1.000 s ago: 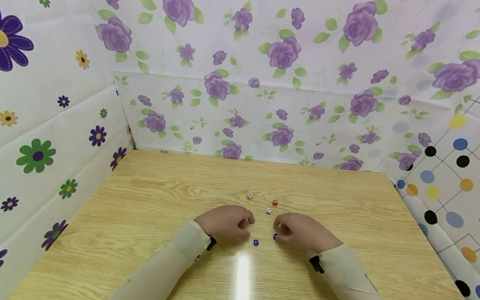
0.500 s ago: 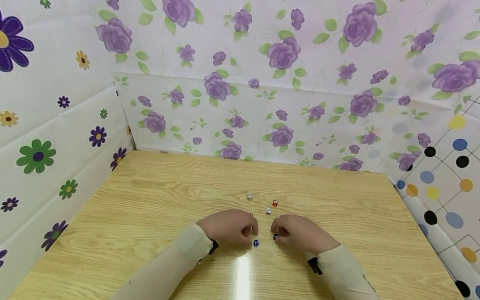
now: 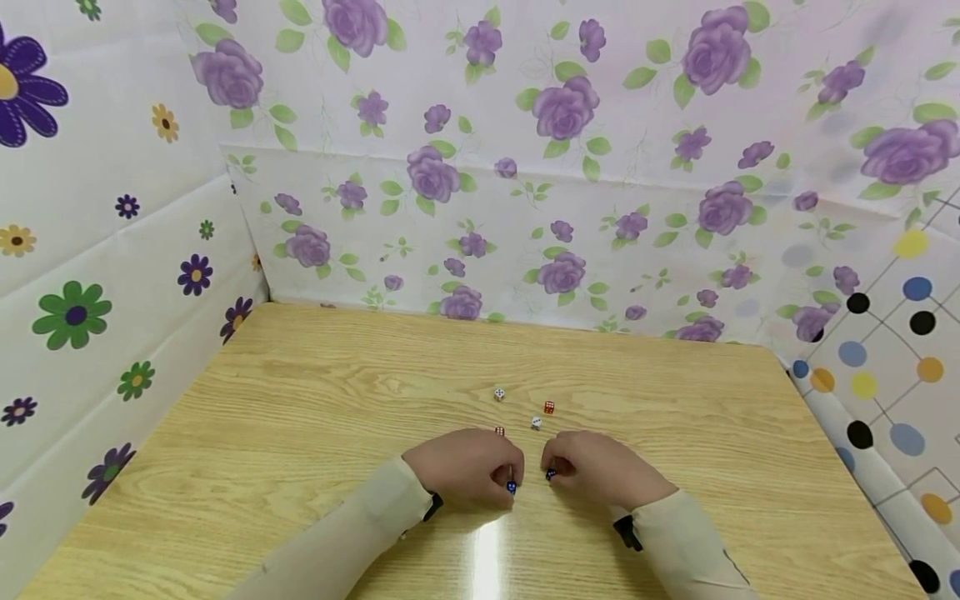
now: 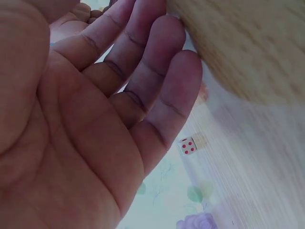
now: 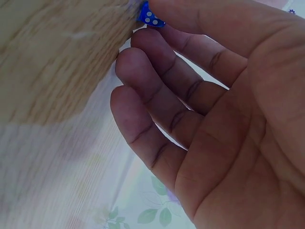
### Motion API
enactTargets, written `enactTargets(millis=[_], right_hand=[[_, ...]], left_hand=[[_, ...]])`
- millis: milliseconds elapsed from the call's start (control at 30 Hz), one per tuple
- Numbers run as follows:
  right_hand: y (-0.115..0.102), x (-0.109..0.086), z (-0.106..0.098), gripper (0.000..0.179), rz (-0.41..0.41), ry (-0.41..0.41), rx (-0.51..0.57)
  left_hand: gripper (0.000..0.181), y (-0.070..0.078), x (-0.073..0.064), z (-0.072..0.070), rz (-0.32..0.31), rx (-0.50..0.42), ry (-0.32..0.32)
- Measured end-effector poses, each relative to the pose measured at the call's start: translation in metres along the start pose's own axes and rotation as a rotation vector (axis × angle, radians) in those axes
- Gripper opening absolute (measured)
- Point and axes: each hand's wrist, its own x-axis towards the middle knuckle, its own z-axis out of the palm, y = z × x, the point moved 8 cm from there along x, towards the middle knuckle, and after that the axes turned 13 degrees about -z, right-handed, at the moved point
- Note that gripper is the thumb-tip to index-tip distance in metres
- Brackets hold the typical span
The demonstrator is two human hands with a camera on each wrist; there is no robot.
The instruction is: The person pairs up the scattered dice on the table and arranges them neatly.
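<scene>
In the head view my left hand has its thumb and index finger on either side of a blue die, pinching it at the table. A second blue die is pinched by my right hand, a short way to the right. The right wrist view shows that blue die with white pips between thumb and index fingertip, the other fingers loosely bent. In the left wrist view the left fingers hide the held die.
Beyond the hands lie a white die, another white die and a red die. A further red die peeks out behind the left hand. Patterned cloth walls border the wooden table.
My left hand has moved right and slightly nearer, its thumb and index finger coming around the blue die. The red die behind it came into view. The right fingers have drawn in slightly.
</scene>
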Motion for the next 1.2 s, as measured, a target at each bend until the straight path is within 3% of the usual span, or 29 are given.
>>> enactTargets(millis=[667, 1200], right_hand=[[-0.002, -0.001, 0.000, 0.008, 0.005, -0.012, 0.020], [-0.001, -0.001, -0.001, 0.009, 0.015, -0.001, -0.003]], left_hand=[[0.011, -0.004, 0.000, -0.001, -0.050, 0.035, 0.013], [0.007, -0.012, 0.002, -0.008, -0.065, 0.041, 0.099]])
